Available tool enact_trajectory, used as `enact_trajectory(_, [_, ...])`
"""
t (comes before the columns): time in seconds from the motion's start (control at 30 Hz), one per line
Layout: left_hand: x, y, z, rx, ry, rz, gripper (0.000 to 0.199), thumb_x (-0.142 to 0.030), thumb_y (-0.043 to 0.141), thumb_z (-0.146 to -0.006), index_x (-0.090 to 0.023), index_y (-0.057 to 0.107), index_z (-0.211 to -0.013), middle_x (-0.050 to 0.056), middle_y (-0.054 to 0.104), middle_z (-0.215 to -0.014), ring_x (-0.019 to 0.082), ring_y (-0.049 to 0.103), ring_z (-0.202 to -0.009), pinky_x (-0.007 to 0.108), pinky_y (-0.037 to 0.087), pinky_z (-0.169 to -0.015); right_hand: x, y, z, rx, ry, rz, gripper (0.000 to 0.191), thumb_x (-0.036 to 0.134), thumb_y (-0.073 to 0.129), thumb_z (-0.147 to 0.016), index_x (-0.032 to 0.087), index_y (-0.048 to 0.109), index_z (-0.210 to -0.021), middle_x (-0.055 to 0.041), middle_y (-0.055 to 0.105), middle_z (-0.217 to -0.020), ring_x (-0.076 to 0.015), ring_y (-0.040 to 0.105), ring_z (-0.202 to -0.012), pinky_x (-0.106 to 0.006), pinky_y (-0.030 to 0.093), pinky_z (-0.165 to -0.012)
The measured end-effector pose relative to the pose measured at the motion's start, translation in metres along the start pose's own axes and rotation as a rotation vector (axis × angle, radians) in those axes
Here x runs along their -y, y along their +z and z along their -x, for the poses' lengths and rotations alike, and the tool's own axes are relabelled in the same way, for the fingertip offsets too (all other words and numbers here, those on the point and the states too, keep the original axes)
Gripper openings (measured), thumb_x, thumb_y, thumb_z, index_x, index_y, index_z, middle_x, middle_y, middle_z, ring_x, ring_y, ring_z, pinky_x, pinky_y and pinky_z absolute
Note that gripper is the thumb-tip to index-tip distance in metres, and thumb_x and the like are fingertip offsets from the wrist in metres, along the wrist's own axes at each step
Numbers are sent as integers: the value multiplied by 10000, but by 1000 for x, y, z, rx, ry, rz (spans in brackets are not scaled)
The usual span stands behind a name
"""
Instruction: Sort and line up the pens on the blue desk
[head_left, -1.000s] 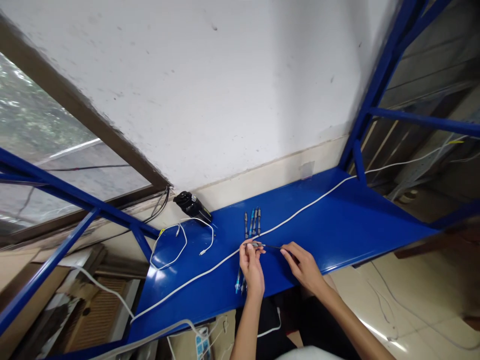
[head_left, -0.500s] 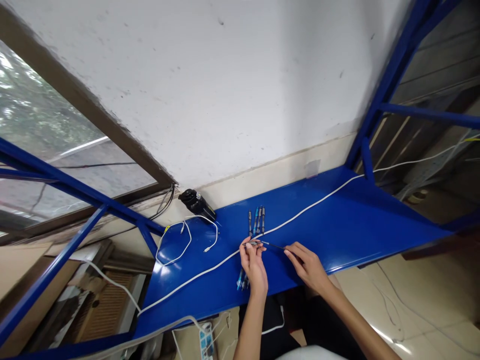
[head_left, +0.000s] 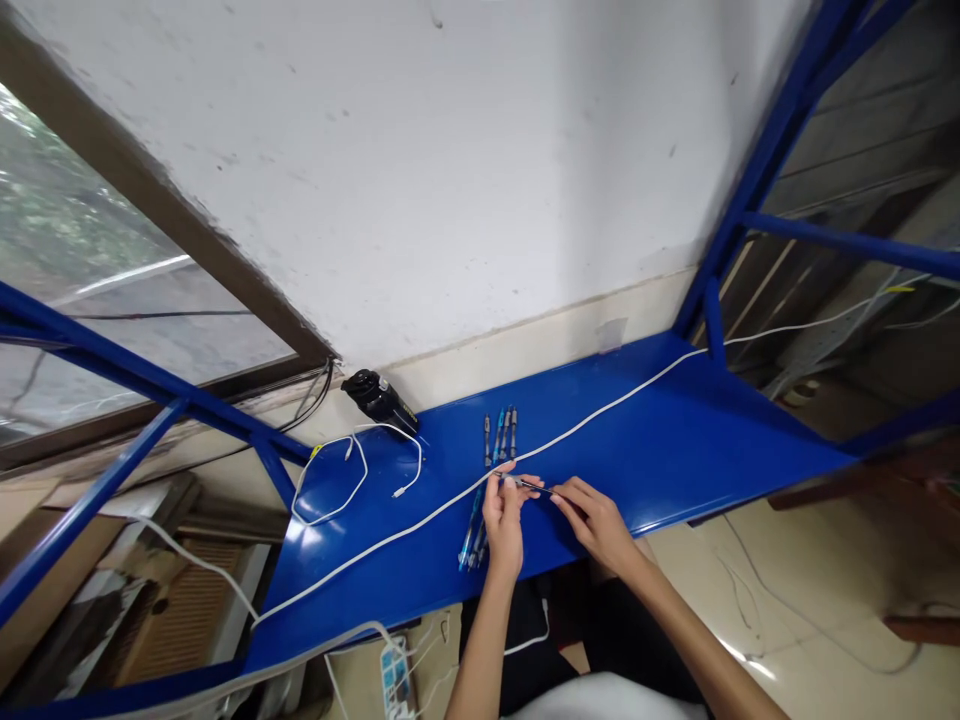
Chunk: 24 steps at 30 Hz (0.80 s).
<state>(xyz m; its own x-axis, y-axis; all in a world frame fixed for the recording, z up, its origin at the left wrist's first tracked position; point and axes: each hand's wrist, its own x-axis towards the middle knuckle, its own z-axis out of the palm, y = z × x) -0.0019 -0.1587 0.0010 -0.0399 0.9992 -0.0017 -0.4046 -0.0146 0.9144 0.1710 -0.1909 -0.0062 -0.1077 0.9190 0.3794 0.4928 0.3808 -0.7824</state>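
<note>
My left hand (head_left: pixel 504 525) and my right hand (head_left: pixel 595 523) hold a slim dark pen (head_left: pixel 531 487) between them above a blue metal shelf (head_left: pixel 675 425). The left fingers pinch its thicker end, and the right fingertips pinch its thin far end. Several blue and grey pens (head_left: pixel 500 433) lie side by side just beyond my hands. More blue pens (head_left: pixel 471 537) lie beside my left hand, their upper parts hidden behind it. A long white cable (head_left: pixel 592 417) crosses the shelf just beyond my fingers.
A black device (head_left: pixel 379 398) with a coiled white cable (head_left: pixel 330 482) sits at the shelf's left end against a white wall (head_left: pixel 375 180). Blue metal frame bars (head_left: pixel 780 135) rise on the right. A white power strip (head_left: pixel 394 680) lies below the shelf's front edge, above a tiled floor (head_left: pixel 825 590).
The whole view has shifted slightly as my head moved. Both hands stay on the pen, and it looks much the same.
</note>
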Motion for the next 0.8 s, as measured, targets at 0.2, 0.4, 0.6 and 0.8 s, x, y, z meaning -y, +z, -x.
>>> enact_trajectory(0.2, [-1,-3,-2,-125,47,53,446,-538,664,-1029,-198,581,-1305,87,787,-989,210,783,-917,360,588,-914,-3,1,1,-4,40,11,331,451,579,-1099,257,658,-1355,-60,707,-1025,-198,670,-798,-335,576,-792])
enact_trajectory(0.4, [-2,-2,-1,-141,77,46,435,-551,658,-1028,-201,586,-1276,109,789,-1030,231,789,-964,388,597,-938,1,-1,0,11,34,10,267,415,530,-1124,269,693,-1276,-72,701,-1059,-229,704,-959,-352,569,-889])
enact_trajectory(0.6, [0,-3,1,-85,51,-6,419,-533,635,-1049,-195,571,-1289,114,803,-1049,234,796,-969,392,607,-942,2,-2,-2,37,34,1,247,370,506,-1134,278,693,-1265,-75,707,-1106,-234,707,-1015,-356,551,-931])
enact_trajectory(0.8, [-4,-1,3,116,3,-227,333,-477,672,-1037,-179,677,-1185,132,819,-1105,261,796,-1025,413,609,-975,-3,2,1,10,51,-25,176,376,551,-1108,275,641,-1221,-59,703,-1052,-233,695,-940,-346,529,-863])
